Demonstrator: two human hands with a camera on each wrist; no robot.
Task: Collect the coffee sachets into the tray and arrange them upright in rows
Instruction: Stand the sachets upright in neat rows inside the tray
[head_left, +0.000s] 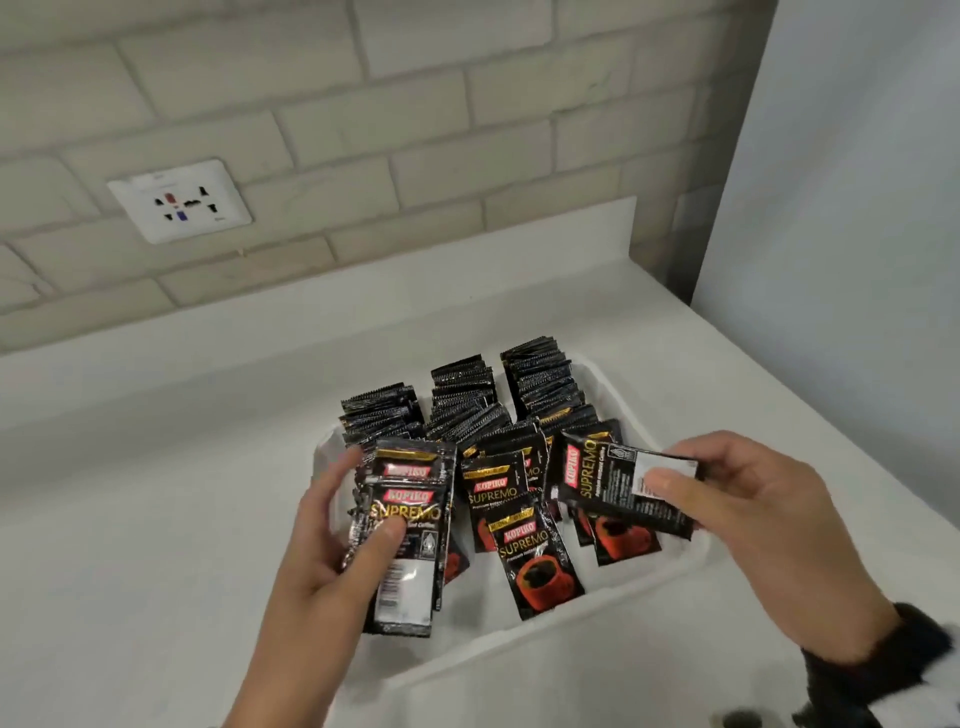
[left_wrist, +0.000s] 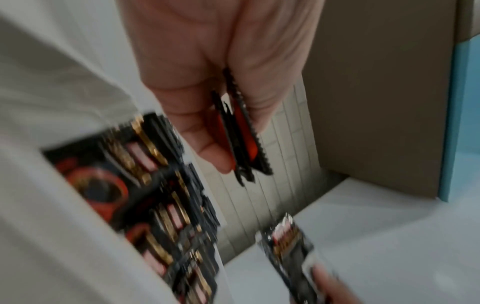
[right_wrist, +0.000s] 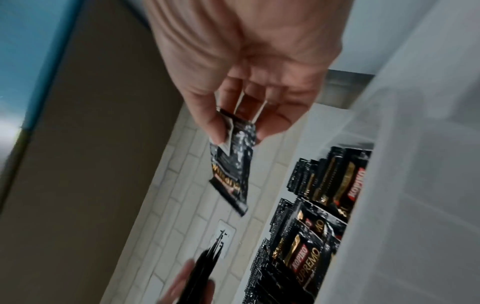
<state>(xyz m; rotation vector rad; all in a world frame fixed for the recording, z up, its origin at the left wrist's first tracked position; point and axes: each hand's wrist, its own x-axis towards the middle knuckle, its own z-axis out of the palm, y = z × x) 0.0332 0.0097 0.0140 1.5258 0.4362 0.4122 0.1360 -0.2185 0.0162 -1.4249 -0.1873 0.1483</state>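
Observation:
A white tray (head_left: 613, 608) on the counter holds black coffee sachets: three upright rows (head_left: 462, 395) at its far end and several loose sachets (head_left: 535, 556) lying flat near me. My left hand (head_left: 332, 540) grips a small stack of sachets (head_left: 408, 525) over the tray's left side; the stack (left_wrist: 241, 133) shows edge-on between thumb and fingers in the left wrist view. My right hand (head_left: 737, 499) pinches a single sachet (head_left: 623, 483) over the tray's right side, and that sachet (right_wrist: 233, 164) hangs from the fingertips in the right wrist view.
The tray sits on a white counter (head_left: 156, 519) against a tiled wall with a socket (head_left: 182, 202). A white panel (head_left: 857, 182) bounds the counter on the right. A dark sleeve (head_left: 883, 670) covers my right wrist.

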